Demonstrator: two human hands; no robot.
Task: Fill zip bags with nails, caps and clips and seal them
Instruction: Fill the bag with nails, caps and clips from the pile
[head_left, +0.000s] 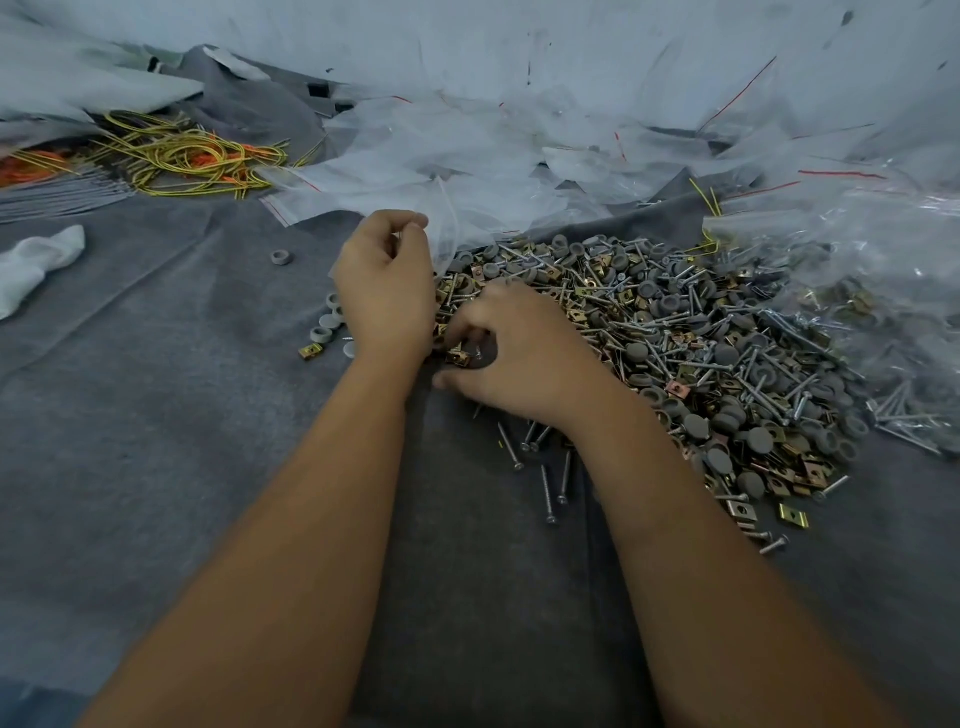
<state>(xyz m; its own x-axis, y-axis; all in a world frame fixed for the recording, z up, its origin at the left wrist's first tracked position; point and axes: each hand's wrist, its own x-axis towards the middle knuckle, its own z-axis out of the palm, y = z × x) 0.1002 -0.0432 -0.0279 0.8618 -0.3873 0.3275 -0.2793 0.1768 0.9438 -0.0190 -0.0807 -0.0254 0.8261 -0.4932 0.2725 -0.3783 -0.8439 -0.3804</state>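
The left hand pinches the edge of a clear zip bag, holding it just above the near edge of the big pile of nails, caps and clips on the grey cloth. The right hand has fingers curled round a brass clip at the pile's left edge. More empty bags lie heaped behind, yellow wires off to the left.

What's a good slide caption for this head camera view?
Left hand holds a zip bag; right hand picks hardware.
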